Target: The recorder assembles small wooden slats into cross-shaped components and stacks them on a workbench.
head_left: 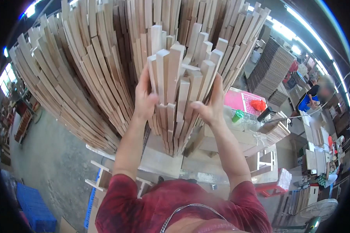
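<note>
A tall upright bundle of pale wooden strips (171, 77) stands before me, its square ends at uneven heights. My left hand (144, 95) wraps round the bundle's left side, thumb across the front face. On the opposite side, my right hand (211, 101) grips it the same way, thumb pressed against the front strips. The fingers of both hands reach behind the wood and are mostly hidden. Just behind and to the left rise more tall stacks of wooden strips (93, 58), close to the held bundle.
Right of the bundle are a pink sheet (234, 99), a green-capped container (237, 115), a black bottle (265, 113) and a red bag (258, 105). Blue crates (35, 207) sit lower left, a red stool (274, 185) and fan (319, 209) lower right. Another person (313, 97) works far right.
</note>
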Demonstrator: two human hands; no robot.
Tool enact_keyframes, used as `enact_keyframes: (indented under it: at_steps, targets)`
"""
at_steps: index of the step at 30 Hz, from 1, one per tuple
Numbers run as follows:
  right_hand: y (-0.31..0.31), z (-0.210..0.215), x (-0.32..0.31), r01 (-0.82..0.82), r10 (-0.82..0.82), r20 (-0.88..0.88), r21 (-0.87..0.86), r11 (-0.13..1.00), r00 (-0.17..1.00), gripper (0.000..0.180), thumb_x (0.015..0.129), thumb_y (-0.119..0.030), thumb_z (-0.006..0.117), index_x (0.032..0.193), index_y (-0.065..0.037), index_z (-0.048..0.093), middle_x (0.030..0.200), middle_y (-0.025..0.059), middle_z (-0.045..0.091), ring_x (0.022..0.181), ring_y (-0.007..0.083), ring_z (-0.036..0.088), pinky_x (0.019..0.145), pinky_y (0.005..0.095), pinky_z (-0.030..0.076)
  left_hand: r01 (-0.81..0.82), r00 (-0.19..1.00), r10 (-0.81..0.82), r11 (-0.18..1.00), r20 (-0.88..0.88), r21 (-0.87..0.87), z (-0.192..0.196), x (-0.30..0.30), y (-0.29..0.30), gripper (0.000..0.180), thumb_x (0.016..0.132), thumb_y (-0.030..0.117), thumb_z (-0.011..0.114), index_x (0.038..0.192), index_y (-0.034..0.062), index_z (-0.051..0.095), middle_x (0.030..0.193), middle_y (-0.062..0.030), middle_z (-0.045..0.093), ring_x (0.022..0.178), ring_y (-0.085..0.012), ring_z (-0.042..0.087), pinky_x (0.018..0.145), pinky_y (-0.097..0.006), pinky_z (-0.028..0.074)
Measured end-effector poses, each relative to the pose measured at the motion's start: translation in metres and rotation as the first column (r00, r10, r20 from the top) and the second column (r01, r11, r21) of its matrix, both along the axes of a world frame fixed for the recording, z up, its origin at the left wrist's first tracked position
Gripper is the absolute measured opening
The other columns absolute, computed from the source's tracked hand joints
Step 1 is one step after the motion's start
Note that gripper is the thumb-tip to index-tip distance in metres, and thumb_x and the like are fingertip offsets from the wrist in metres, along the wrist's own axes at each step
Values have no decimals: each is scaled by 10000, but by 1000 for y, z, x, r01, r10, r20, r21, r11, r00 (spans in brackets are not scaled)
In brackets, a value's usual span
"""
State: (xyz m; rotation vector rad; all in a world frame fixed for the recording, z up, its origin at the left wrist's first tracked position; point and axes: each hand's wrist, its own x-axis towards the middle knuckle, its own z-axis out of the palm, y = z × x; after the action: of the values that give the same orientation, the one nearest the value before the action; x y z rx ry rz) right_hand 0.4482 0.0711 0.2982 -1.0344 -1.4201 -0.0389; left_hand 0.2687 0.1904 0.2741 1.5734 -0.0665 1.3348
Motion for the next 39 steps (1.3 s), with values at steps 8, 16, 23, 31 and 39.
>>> enact_keyframes:
  at_steps: [8, 16, 23, 31, 39]
  targets:
    - [32, 0, 13, -181, 191, -148, 83, 980, 970, 1061, 698, -705, 776, 1379, 41, 449, 1211, 152, 627, 1119, 236, 604, 975, 374, 476, -140, 989, 142, 988, 38, -60, -8, 14, -27, 1056, 689, 272, 898, 1508, -2, 290, 1355, -103, 534, 1236, -214, 545, 1064, -372, 433]
    - [38, 4, 14, -103, 89, -300, -32, 994, 950, 935, 731, -662, 755, 1285, 61, 544, 1000, 218, 708, 973, 297, 692, 896, 398, 526, -160, 984, 159, 987, 80, 15, -20, 19, -6, 962, 759, 243, 851, 1495, -2, 282, 1395, -112, 485, 1296, -237, 481, 1115, -410, 382]
    - [27, 4, 12, 9, -5, -152, 28, 1000, 988, 974, 789, -641, 716, 1407, 64, 454, 1272, 286, 625, 1219, 366, 599, 1048, 435, 456, -276, 960, 276, 961, -39, 0, -43, 1, 11, 810, 909, 253, 702, 1537, -6, 259, 1527, -166, 392, 1379, -296, 406, 1182, -441, 281]
    - [30, -8, 10, -74, 74, -270, 11, 997, 960, 1239, 725, -714, 715, 1458, 180, 269, 1347, 385, 506, 1286, 481, 507, 1117, 454, 393, -511, 845, 534, 823, -32, 250, -44, 4, 23, 751, 988, 502, 543, 1454, -60, 371, 1438, -207, 459, 1294, -312, 477, 1082, -446, 410]
    - [-101, -46, 32, 139, -148, 57, 134, 981, 987, 816, 859, -406, 739, 1394, 102, 391, 1219, 262, 544, 1105, 393, 575, 899, 453, 487, -502, 865, 500, 864, 41, 39, -60, -14, 4, 849, 977, 577, 516, 1517, -39, 290, 1503, -247, 381, 1335, -355, 450, 1101, -495, 403]
